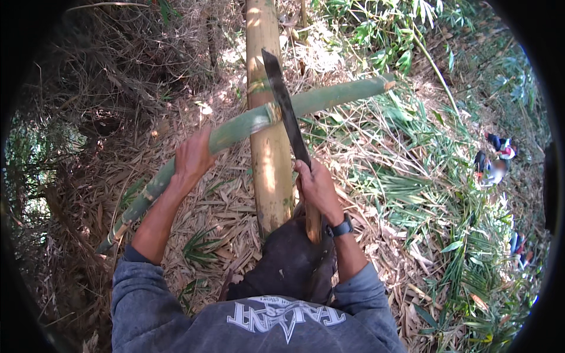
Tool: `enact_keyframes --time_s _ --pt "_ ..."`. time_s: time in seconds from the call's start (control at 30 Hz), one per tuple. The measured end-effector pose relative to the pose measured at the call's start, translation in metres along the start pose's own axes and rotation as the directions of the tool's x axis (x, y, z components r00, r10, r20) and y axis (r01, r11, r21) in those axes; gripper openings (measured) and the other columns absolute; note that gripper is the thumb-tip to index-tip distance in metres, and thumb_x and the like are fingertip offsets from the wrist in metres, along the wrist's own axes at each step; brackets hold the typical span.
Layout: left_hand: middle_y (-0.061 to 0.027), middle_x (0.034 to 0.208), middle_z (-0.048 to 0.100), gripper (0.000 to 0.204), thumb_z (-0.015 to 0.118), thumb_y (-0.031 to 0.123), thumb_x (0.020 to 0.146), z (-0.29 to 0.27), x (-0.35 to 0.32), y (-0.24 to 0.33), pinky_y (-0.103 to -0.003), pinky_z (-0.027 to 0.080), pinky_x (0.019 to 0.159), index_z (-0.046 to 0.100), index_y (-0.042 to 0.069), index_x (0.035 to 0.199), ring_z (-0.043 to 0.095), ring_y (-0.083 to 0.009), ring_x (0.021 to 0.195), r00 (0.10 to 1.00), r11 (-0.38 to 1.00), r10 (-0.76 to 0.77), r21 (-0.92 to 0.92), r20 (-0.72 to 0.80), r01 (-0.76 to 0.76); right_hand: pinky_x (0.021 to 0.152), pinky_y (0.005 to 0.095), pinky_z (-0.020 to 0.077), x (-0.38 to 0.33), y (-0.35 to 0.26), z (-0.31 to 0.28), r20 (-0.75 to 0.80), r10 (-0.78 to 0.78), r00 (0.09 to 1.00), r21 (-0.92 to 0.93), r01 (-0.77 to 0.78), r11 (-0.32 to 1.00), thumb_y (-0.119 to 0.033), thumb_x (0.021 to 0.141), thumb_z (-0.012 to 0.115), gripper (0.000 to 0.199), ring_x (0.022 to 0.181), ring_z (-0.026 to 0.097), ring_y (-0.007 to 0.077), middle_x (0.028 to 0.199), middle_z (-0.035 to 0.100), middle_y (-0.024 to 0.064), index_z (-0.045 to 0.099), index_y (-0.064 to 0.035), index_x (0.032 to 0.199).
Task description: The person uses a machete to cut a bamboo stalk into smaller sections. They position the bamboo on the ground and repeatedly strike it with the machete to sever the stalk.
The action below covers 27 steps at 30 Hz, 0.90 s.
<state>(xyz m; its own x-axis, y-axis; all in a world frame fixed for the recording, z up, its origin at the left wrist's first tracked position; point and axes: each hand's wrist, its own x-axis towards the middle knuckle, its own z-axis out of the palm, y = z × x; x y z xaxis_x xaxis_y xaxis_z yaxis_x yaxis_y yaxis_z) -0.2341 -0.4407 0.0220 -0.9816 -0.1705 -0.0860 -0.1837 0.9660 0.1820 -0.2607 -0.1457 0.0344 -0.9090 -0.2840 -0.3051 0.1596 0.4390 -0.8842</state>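
Observation:
A green bamboo pole [235, 129] lies slantwise across a thick yellowish bamboo trunk [272, 170]. My left hand [193, 156] is wrapped round the green pole, left of the trunk. In my right hand [318, 187] is the wooden handle of a machete, its wrist wearing a dark watch. The machete's long dark blade [286, 112] points away from me and crosses the green pole beside a pale, whitish node. Whether the edge touches the pole or has cut into it, I cannot tell.
Dry leaf litter [206, 217] covers the ground. Green bamboo leaves [406, 176] lie heaped on the right. Dry twigs [141, 53] tangle at the far left. Other people [497, 162] are at the far right. My dark-clad leg [288, 259] is against the trunk's near end.

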Motion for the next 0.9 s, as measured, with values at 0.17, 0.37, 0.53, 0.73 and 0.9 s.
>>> enact_keyframes --time_s 0.17,0.37,0.53,0.73,0.9 --pt "-0.0161 0.087 0.065 0.037 0.078 0.018 0.076 0.005 0.005 -0.002 -0.042 0.056 0.063 0.05 0.006 0.098 0.067 -0.0271 0.075 1.0 1.0 0.005 0.01 -0.003 -0.005 0.053 0.0493 0.0416 -0.013 -0.019 -0.001 -0.095 -0.22 0.971 -0.438 0.158 0.885 -0.021 0.097 0.051 0.023 0.059 0.058 0.0414 0.064 0.058 0.0225 0.051 0.0006 0.088" --pt "-0.0164 0.086 0.066 0.037 0.077 0.015 0.076 -0.006 0.006 -0.003 -0.044 0.057 0.064 0.05 0.006 0.099 0.067 -0.028 0.075 0.998 0.999 0.032 0.029 0.062 -0.034 0.045 0.0457 0.0423 -0.031 -0.068 0.004 -0.32 -0.502 0.803 -0.32 0.407 0.855 -0.012 0.095 0.053 0.012 0.051 0.057 0.038 0.063 0.057 0.0189 0.051 -0.0002 0.097" --pt "-0.0177 0.088 0.066 0.04 0.078 0.014 0.074 -0.006 0.011 -0.004 -0.046 0.056 0.068 0.051 0.006 0.103 0.068 -0.0313 0.077 0.993 1.0 -0.023 -0.018 0.116 0.025 0.045 0.0474 0.0437 -0.018 -0.02 0.024 -0.177 -0.321 0.93 -0.404 0.229 0.886 -0.015 0.096 0.051 0.018 0.051 0.058 0.0397 0.062 0.059 0.0214 0.049 0.0018 0.089" --pt "-0.0184 0.088 0.066 0.041 0.078 0.014 0.074 -0.011 0.002 0.001 -0.045 0.056 0.067 0.053 0.005 0.106 0.068 -0.0315 0.077 0.999 0.999 0.037 0.0 0.029 -0.037 0.047 0.0484 0.0447 -0.022 -0.033 0.017 -0.133 -0.33 0.935 -0.461 0.236 0.856 -0.012 0.095 0.053 0.017 0.053 0.06 0.0402 0.058 0.058 0.021 0.049 0.0026 0.087" --pt "-0.0188 0.087 0.066 0.04 0.078 0.014 0.075 -0.002 0.004 -0.005 -0.045 0.056 0.064 0.054 0.006 0.105 0.069 -0.0319 0.076 1.0 1.0 0.005 -0.008 0.016 -0.005 0.048 0.0448 0.0473 -0.036 -0.071 0.024 -0.374 -0.507 0.776 -0.336 0.396 0.854 -0.01 0.094 0.056 0.012 0.054 0.062 0.0365 0.059 0.059 0.0193 0.05 0.0003 0.091"
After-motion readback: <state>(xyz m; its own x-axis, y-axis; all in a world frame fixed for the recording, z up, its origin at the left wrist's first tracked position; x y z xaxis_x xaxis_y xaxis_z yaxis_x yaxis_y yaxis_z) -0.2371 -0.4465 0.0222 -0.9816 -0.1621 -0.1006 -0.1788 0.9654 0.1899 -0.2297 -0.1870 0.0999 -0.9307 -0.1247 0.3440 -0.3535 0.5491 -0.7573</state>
